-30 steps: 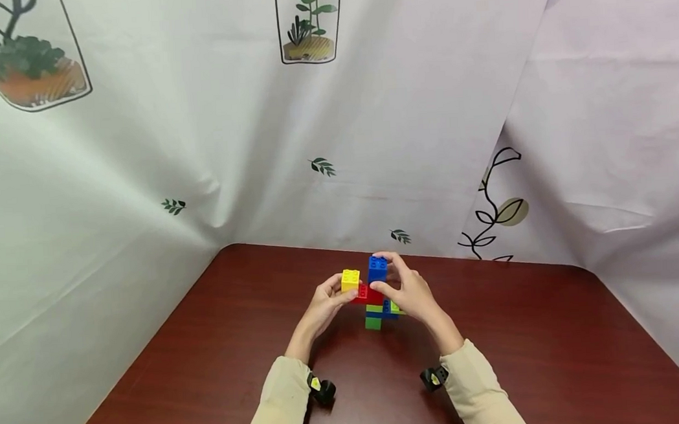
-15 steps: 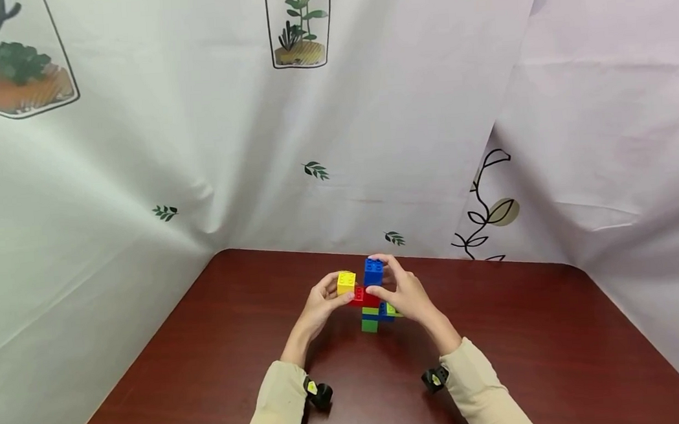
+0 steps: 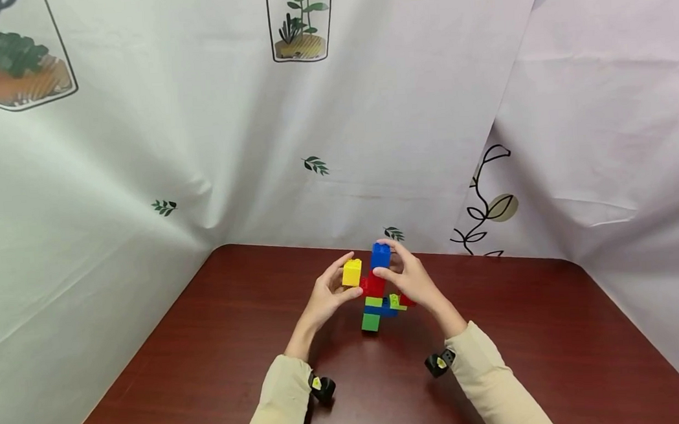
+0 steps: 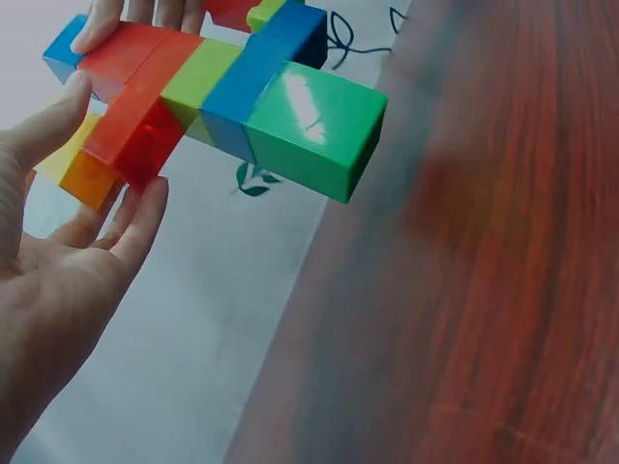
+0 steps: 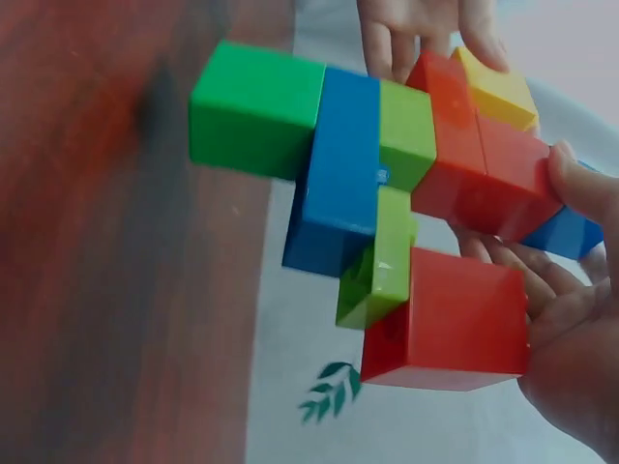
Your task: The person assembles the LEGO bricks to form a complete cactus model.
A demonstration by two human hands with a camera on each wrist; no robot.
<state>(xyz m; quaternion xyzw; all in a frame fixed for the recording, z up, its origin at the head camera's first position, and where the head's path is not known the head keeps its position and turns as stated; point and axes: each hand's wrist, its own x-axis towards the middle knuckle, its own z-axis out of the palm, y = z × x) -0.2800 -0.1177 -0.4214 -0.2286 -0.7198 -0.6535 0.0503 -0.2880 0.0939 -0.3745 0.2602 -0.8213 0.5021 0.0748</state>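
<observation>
Both hands hold up one model of joined toy bricks over the table. A green brick (image 3: 370, 322) forms its lower end, followed by a blue brick (image 5: 338, 159), lime bricks (image 5: 406, 130) and red bricks (image 5: 513, 188). At the top, a yellow brick (image 3: 351, 273) sits on the left and another blue brick (image 3: 380, 256) on the right. The left hand (image 3: 325, 297) grips the yellow brick's end, thumb and fingers on either side. With its thumb on the red near the upper blue brick, the right hand (image 3: 412, 280) grips the other end. A separate-standing red block (image 5: 455, 314) juts from the side.
The dark red-brown table (image 3: 209, 375) reaches back to a pale curtain (image 3: 242, 146) printed with plants, which also hangs along both sides. Wrist cameras (image 3: 322, 388) are strapped below the beige sleeves (image 3: 277, 397).
The model has tilted and its top has risen slightly, with the right hand moving up along with it. The red block at its right side has come into sight in the head view.
</observation>
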